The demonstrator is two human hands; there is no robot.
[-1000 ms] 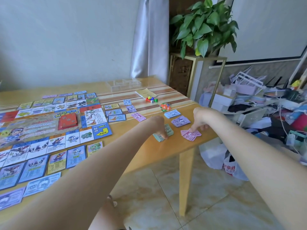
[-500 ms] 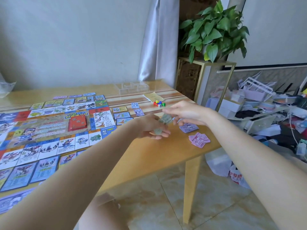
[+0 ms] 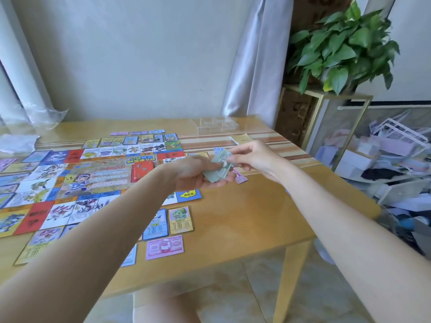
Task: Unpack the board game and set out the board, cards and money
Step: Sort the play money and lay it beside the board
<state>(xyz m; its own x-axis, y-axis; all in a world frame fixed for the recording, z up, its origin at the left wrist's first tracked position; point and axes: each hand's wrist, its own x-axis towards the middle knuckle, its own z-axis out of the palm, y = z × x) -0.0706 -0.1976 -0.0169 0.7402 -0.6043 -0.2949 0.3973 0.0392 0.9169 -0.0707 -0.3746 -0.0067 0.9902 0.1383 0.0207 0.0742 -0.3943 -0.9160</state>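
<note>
Above the yellow wooden surface (image 3: 245, 215), the left hand (image 3: 200, 172) cradles a stack of pale green paper money (image 3: 215, 174) while the right hand (image 3: 253, 157) pinches its top note; the colourful printed game board (image 3: 93, 176) lies left, a pink banknote (image 3: 164, 247) near

Bare worktop (image 3: 245, 213) is lying open right of the board (image 3: 93, 178), out to the right edge. Loose cards (image 3: 178, 220) and a pink note (image 3: 164, 247) are crowding the near side. A clear tray (image 3: 217, 123) is sitting by the far edge, and the plant stand (image 3: 326, 117) is hemming in the far right corner.
</note>
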